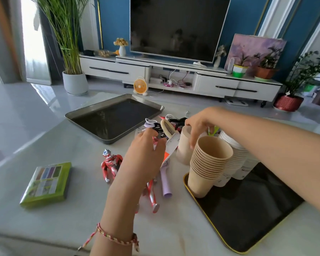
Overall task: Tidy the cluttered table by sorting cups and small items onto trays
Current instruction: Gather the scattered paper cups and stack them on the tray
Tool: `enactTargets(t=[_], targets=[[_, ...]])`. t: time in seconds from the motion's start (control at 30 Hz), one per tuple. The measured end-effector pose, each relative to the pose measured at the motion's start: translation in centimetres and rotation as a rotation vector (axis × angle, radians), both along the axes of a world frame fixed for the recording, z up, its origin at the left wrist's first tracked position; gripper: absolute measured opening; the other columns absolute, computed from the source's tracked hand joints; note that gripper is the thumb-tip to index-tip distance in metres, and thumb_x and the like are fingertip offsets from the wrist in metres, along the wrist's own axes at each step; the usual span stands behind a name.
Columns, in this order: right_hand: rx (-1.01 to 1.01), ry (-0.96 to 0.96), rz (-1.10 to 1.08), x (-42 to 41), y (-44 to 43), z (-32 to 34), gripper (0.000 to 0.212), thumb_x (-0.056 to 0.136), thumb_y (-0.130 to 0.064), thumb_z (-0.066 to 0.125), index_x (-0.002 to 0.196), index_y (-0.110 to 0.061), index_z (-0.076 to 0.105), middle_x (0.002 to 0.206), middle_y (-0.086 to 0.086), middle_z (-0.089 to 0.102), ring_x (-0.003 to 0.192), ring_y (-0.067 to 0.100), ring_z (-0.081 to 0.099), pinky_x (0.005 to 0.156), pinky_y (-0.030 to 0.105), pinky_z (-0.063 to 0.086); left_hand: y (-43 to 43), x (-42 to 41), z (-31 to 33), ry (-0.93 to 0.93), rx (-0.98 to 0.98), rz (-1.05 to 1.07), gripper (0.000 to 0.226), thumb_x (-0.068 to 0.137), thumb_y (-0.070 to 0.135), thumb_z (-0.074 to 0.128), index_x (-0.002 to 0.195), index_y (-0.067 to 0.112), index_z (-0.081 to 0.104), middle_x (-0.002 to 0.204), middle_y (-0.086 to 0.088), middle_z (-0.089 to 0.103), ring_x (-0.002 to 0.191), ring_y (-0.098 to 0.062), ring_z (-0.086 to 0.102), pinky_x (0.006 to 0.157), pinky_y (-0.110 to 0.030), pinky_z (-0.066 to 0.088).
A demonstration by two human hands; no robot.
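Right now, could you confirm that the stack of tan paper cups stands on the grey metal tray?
Not quite: the head view shows the stack of tan paper cups standing on the black tray with the yellow rim; the grey metal tray lies farther back, to the left.

Glossy metal tray (115, 119), matt paper cups (211, 159), seemingly plastic figure (110, 166).

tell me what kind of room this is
Probably a home living room: a large television stands on a low white media cabinet, with a tall potted plant beside it.
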State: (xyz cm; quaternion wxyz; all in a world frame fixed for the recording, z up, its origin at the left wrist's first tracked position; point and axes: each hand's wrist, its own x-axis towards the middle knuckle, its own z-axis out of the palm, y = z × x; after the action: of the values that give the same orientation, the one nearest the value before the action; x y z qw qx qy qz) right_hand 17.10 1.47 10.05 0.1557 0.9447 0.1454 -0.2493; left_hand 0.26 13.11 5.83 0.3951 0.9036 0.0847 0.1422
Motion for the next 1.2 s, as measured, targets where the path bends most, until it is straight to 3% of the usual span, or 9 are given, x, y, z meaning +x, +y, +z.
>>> enactTargets(t=[0.17, 0.37, 0.47, 0.6, 0.7, 0.8, 0.9, 1.03, 1.2], targets=[[0.231, -0.183, 0.071, -1.6, -0.6, 4.3, 0.075, 0.071, -0.031, 0.078, 0.133, -0.016, 0.038, 0.123, 0.004, 0.047, 0.100, 0.025, 0.052, 0.078, 0.034, 0.049, 0.0, -0.1, -0.1, -0.028, -0.042, 0.053, 0.039, 0.096, 0.033, 0.043, 0.132, 0.016, 0.041, 0.131, -0.005, 0.049, 0.100, -0.015, 0.048, 0.086, -0.028, 0.045], [0.971, -0.385, 0.020, -4.5, -5.1, 8.2, 0.073, 0.065, -0.033, 0.082, 0.126, -0.020, 0.043, 0.116, -0.001, 0.050, 0.103, 0.017, 0.050, 0.082, 0.031, 0.046, -1.3, -0.4, 0.0, -0.173, -0.145, 0.171, 0.041, 0.095, 0.032, 0.045, 0.133, 0.019, 0.038, 0.137, -0.005, 0.045, 0.113, -0.018, 0.047, 0.089, -0.031, 0.041], [1.462, -0.226, -0.225, -7.5, -8.6, 8.6, 0.068, 0.063, -0.042, 0.077, 0.122, -0.023, 0.051, 0.116, -0.002, 0.058, 0.104, 0.016, 0.055, 0.083, 0.031, 0.045, -3.9, -1.1, 0.9, -0.387, -0.196, 0.152, 0.030, 0.093, 0.032, 0.047, 0.122, 0.027, 0.044, 0.122, 0.005, 0.052, 0.094, -0.006, 0.046, 0.080, -0.024, 0.039], [1.931, 0.163, -0.351, -11.5, -14.8, 6.6, 0.051, 0.065, -0.040, 0.067, 0.111, -0.020, 0.060, 0.093, 0.006, 0.070, 0.089, 0.025, 0.067, 0.078, 0.041, 0.056, -8.6, -3.2, 2.6, -0.490, -0.491, -0.047, 0.030, 0.083, 0.053, 0.055, 0.108, 0.046, 0.040, 0.113, 0.026, 0.050, 0.108, 0.004, 0.052, 0.087, -0.015, 0.045], [2.100, 0.175, -0.440, -13.3, -19.0, 4.3, 0.050, 0.067, -0.042, 0.065, 0.111, -0.019, 0.061, 0.093, 0.012, 0.068, 0.078, 0.025, 0.065, 0.063, 0.031, 0.057, -11.3, -4.6, 3.2, -0.487, -0.572, -0.157, 0.037, 0.078, 0.051, 0.059, 0.111, 0.042, 0.046, 0.113, 0.023, 0.054, 0.100, 0.015, 0.053, 0.071, -0.001, 0.043], [2.301, 0.047, -0.614, -13.3, -22.5, 2.3, 0.043, 0.076, -0.049, 0.056, 0.109, -0.022, 0.061, 0.094, 0.005, 0.065, 0.080, 0.019, 0.061, 0.068, 0.030, 0.055, -12.0, -4.2, 2.4, -0.556, -0.371, -0.110, 0.047, 0.077, 0.052, 0.052, 0.120, 0.034, 0.047, 0.111, 0.028, 0.052, 0.107, 0.010, 0.051, 0.082, -0.012, 0.041], [2.241, -0.170, -0.739, -12.6, -24.9, -0.2, 0.029, 0.088, -0.044, 0.049, 0.104, -0.022, 0.058, 0.096, 0.001, 0.062, 0.089, 0.020, 0.059, 0.077, 0.033, 0.050, -12.1, -3.4, 0.9, -0.561, -0.170, 0.001, 0.051, 0.079, 0.056, 0.043, 0.124, 0.032, 0.045, 0.111, 0.032, 0.043, 0.110, 0.009, 0.042, 0.091, -0.028, 0.034], [1.771, -0.617, -0.729, -10.4, -26.3, -3.9, 0.043, 0.092, -0.033, 0.053, 0.133, -0.026, 0.042, 0.117, -0.004, 0.049, 0.100, 0.013, 0.049, 0.066, 0.018, 0.042, -12.3, -2.4, 0.1, -0.562, -0.079, 0.069, 0.048, 0.084, 0.041, 0.042, 0.126, 0.019, 0.046, 0.118, 0.015, 0.042, 0.116, -0.007, 0.037, 0.093, -0.030, 0.029], [1.646, -0.721, -0.744, -7.3, -26.7, -6.8, 0.053, 0.084, -0.026, 0.065, 0.129, -0.024, 0.037, 0.116, -0.003, 0.042, 0.105, 0.018, 0.047, 0.084, 0.034, 0.045, -11.7, -1.3, -1.5, -0.462, -0.184, 0.075, 0.061, 0.083, 0.058, 0.033, 0.127, 0.018, 0.044, 0.131, -0.004, 0.050, 0.122, -0.024, 0.046, 0.097, -0.046, 0.040]])
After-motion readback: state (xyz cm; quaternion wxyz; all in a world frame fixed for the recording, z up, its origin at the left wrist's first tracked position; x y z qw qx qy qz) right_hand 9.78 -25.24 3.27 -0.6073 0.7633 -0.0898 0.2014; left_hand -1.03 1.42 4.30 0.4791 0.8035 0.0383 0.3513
